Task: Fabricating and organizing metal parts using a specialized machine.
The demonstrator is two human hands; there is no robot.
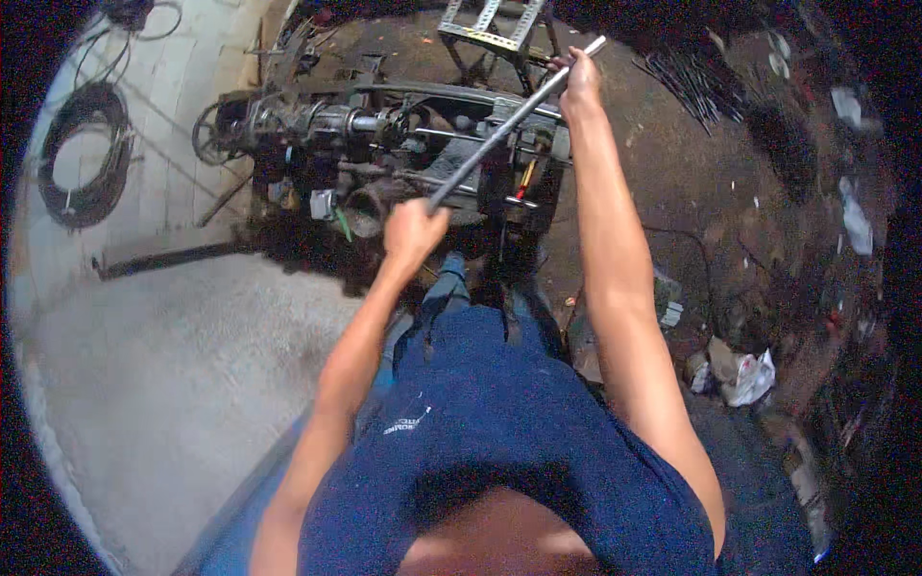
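A long grey metal rod (501,132) is held at a slant in front of me, its far end up to the right. My left hand (416,233) is closed in a fist around its lower end. Close to the rod's bright upper end, my right hand (580,84) grips it with bent fingers, partly hidden behind the rod. Below and beyond the rod stands a lathe-like machine (331,123) with a handwheel (206,132) at its left. A red-and-yellow handled tool (524,180) lies on the machine's right part.
A metal step stand (492,36) is behind the machine. Many dark rods (693,84) lie on the floor at right, with crumpled white bags (744,374) nearer. A coiled black hose (84,154) hangs on the left wall. A dark bar (178,259) lies near the pale floor.
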